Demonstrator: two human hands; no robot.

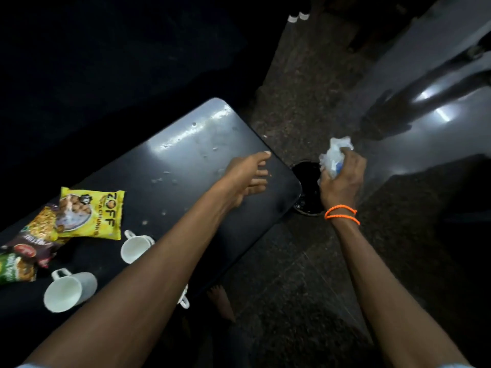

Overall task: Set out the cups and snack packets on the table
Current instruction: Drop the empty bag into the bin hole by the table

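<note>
On the dark table lie a yellow snack packet, a brown snack packet and a green snack packet at the left. Two white cups lie on their sides: one cup near the yellow packet, a second cup closer to me. A third white cup peeks out under my left forearm. My left hand hovers open over the table's right end, fingers spread. My right hand is off the table, clenched on crumpled clear plastic.
A dark round bin stands on the speckled floor just beyond the table's right corner, below my right hand. Crumbs and wet spots dot the tabletop. A second glossy table is at the right. A bare foot shows beside the table.
</note>
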